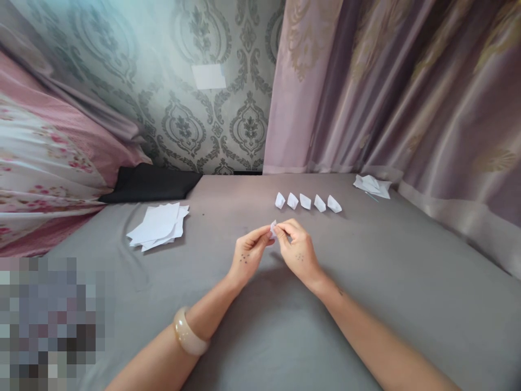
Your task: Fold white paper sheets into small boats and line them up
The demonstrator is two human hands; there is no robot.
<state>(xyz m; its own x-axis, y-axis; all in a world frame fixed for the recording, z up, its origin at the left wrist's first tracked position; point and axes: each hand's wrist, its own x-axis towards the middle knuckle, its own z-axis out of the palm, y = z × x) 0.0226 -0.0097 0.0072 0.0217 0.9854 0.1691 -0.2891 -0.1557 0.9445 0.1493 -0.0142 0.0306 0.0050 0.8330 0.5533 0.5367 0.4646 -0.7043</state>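
A small folded white paper piece (273,230) is pinched between both hands, above the grey sheet (252,320). My left hand (249,251) grips its left side with thumb and fingertips. My right hand (298,247) pinches the right side, fingers curled. Most of the paper is hidden by the fingertips, so its exact shape cannot be made out. Just beyond my hands stands a row of several small folded white paper shapes (305,202), spaced slightly apart.
Left of my hands lies a loose stack of white paper sheets (160,225). A black cloth (152,183) is behind it. More white papers (372,185) lie at the far right by the curtain (459,125). A patterned wall (220,119) closes off the back.
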